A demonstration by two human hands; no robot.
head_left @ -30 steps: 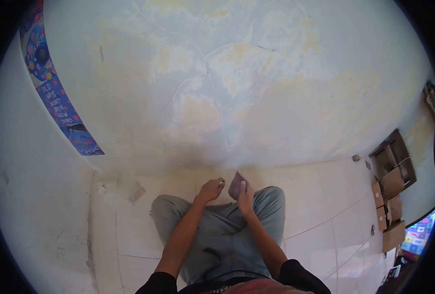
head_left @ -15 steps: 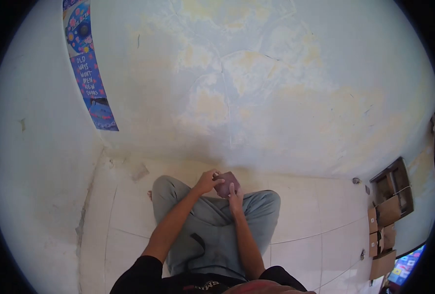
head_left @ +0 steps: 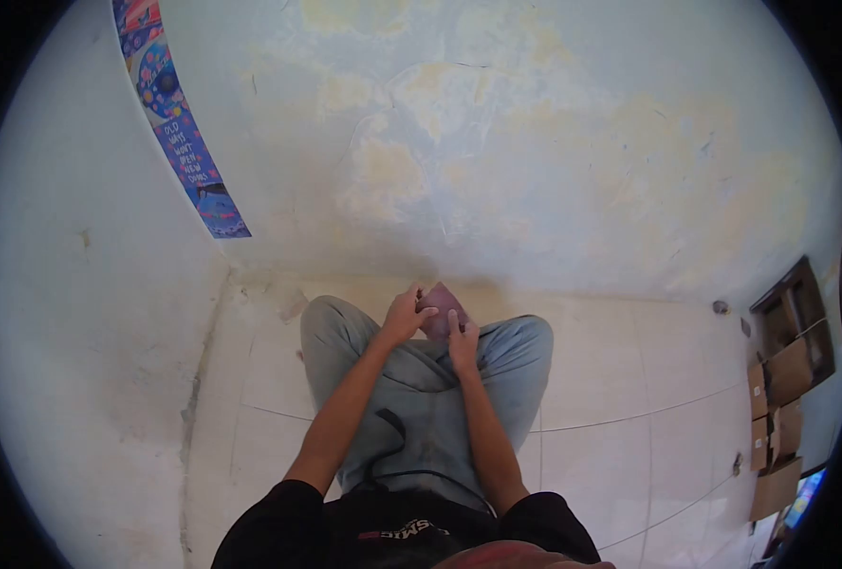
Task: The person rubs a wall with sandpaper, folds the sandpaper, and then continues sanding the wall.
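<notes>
A flat maroon square piece [head_left: 443, 302], which could be folded paper or a small wallet, is held up over my crossed legs. My left hand [head_left: 404, 317] pinches its left edge, with the thumb on the near face. At the lower right edge, my right hand [head_left: 463, 347] grips it with the thumb pressed on the face. The fingers behind the piece are hidden. Grey-blue trousers [head_left: 421, 417] cover my legs under both forearms, and a dark strap [head_left: 389, 427] lies on them.
I sit on a pale tiled floor [head_left: 601, 370], facing a stained, patched wall [head_left: 535, 190]. A blue printed strip [head_left: 184, 142] hangs near the left corner. Cardboard boxes [head_left: 777, 484], a dark wooden frame [head_left: 805, 313] and a lit screen [head_left: 805, 498] stand at the right.
My view has shifted, so the hands and legs appear higher in the picture. The maroon piece has turned slightly in my hands, and both hands still hold it.
</notes>
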